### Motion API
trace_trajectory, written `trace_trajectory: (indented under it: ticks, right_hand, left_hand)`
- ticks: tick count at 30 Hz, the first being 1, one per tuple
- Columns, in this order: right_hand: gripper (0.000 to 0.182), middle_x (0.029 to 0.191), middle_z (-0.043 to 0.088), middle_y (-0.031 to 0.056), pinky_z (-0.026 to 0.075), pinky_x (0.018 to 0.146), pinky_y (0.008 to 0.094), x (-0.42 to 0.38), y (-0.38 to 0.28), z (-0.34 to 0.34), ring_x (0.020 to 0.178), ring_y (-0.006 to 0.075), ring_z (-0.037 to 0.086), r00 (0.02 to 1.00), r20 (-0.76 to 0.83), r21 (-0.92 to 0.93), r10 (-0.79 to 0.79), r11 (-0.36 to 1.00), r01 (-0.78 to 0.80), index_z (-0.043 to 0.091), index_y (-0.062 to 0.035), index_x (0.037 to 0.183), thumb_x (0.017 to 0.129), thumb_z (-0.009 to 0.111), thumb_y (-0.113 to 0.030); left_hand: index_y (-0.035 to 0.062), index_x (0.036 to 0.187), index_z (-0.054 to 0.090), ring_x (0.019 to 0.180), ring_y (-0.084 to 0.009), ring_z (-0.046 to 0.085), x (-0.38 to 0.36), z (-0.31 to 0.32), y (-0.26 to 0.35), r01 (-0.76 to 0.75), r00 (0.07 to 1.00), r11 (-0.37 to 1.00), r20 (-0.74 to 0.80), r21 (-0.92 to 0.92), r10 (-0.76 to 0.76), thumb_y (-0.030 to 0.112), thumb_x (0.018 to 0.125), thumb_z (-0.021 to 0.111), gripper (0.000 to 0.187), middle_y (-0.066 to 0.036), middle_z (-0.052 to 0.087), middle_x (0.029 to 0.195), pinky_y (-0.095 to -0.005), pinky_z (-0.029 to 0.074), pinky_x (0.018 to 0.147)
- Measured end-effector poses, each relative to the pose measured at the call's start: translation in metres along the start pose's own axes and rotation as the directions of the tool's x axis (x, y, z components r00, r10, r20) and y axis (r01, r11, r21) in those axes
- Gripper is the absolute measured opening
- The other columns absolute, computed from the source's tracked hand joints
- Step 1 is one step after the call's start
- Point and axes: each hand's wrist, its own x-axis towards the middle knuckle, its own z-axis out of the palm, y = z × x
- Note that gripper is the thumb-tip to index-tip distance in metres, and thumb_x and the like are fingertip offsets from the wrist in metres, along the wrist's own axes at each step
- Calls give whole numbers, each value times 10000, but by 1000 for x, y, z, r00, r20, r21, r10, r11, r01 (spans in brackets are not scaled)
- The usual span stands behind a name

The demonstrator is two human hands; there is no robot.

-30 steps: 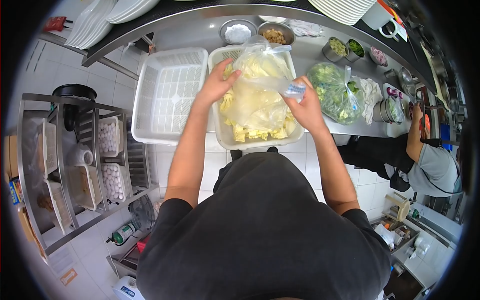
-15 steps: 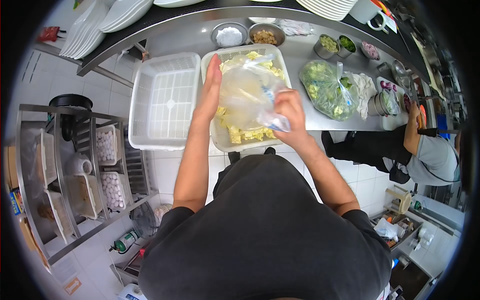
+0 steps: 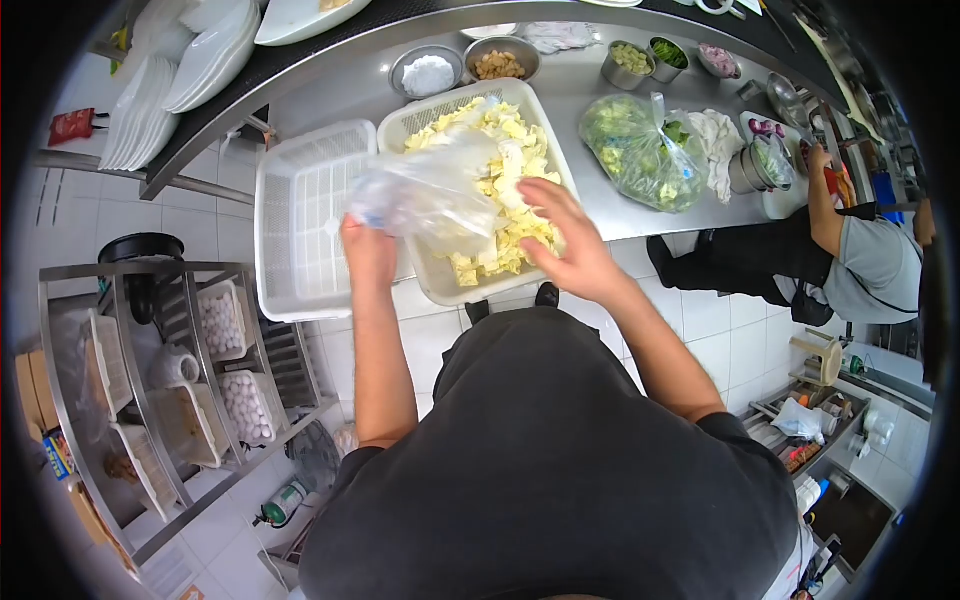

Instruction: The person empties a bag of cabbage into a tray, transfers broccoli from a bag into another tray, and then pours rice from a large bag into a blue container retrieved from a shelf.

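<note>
My left hand (image 3: 369, 255) is closed around the end of a clear plastic bag (image 3: 430, 195), which is blurred by motion. The bag stretches over the left part of a white plastic basket (image 3: 556, 120). Pale yellow-green cut cabbage leaves (image 3: 512, 140) fill this basket, partly hidden behind the bag. My right hand (image 3: 570, 240) is open at the basket's right side, fingers spread just above the leaves, holding nothing. A second white basket (image 3: 290, 215) stands to the left, its grid floor showing.
Along the counter's back are a bowl of white powder (image 3: 428, 74), a bowl of brown pieces (image 3: 499, 64) and tins of cut greens (image 3: 629, 62). A tied bag of green vegetables (image 3: 643, 155) lies right. A co-worker (image 3: 870, 260) stands far right; a rack (image 3: 120, 300) holds egg trays left.
The plastic bag has passed from my right hand to my left and swung leftward. My right hand has let go and opened, exposing more cabbage. The whole view has shifted slightly.
</note>
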Motion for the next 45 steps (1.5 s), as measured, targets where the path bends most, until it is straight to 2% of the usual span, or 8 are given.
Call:
trace_trajectory:
  ticks: [5,11,22,26,37,40,41,45]
  right_hand:
    - [208,1096,587,101,531,737,277,-82,87,9,828,132,620,845,-309,160,436,900,-405,571,-9,1141,963,616,-106]
    - [561,1195,553,152,547,798,353,-115,65,61,995,210,612,413,-25,692,910,314,-650,473,-21,1276,930,686,-408]
    - [533,1248,584,138,530,873,440,-74,98,176,1090,282,603,427,125,951,896,15,-309,451,-41,1368,900,630,-226]
    - [472,1170,623,135,558,773,397,-83,96,185,951,256,659,366,54,968,929,41,-248,494,2,1298,862,596,-149]
    - [520,1084,674,165,582,736,373,-106,58,150,936,253,679,414,305,882,857,-90,-463,563,21,1216,949,581,-425]
    - [550,994,704,172,583,730,382,-118,34,113,889,271,695,245,462,393,852,50,-918,631,-11,1174,951,549,-507]
    - [458,890,707,105,577,634,318,-114,17,108,625,189,669,268,357,269,895,176,-947,681,-3,1027,934,625,-448]
    - [485,1066,665,120,537,664,328,-83,-14,118,703,185,650,860,-217,4,462,881,-472,619,-12,1222,856,755,-302]
  left_hand:
    - [22,1344,529,1259,-316,528,13,-58,-8,-103,995,781,-66,-616,79,201,1000,445,397,-148,577,1346,-485,383,1119]
    - [8,1345,531,1299,-337,489,9,-90,-9,-42,996,575,11,-817,88,244,972,449,449,-166,560,1374,-525,320,1146]
    - [14,1347,542,1306,-341,489,37,-82,-6,366,904,291,411,-884,113,409,938,548,568,-169,542,1400,-516,371,1113]
    - [27,1328,554,1255,-339,526,38,-56,-17,112,959,703,-108,-703,-261,419,940,539,552,-152,579,1334,-501,417,1075]
    - [43,1311,561,1247,-342,527,47,-60,-22,424,894,438,444,-792,-63,483,927,535,585,-139,582,1326,-518,418,1074]
    - [47,1307,563,1244,-342,527,54,-44,-23,497,844,417,535,-761,-28,501,924,534,595,-135,582,1324,-522,418,1074]
    - [48,1305,564,1244,-343,527,59,-40,-23,521,824,410,566,-748,-14,507,922,533,598,-134,583,1323,-524,418,1074]
    - [54,1299,567,1241,-344,528,70,-12,-19,524,795,492,607,-695,11,530,918,532,611,-129,584,1320,-530,418,1073]
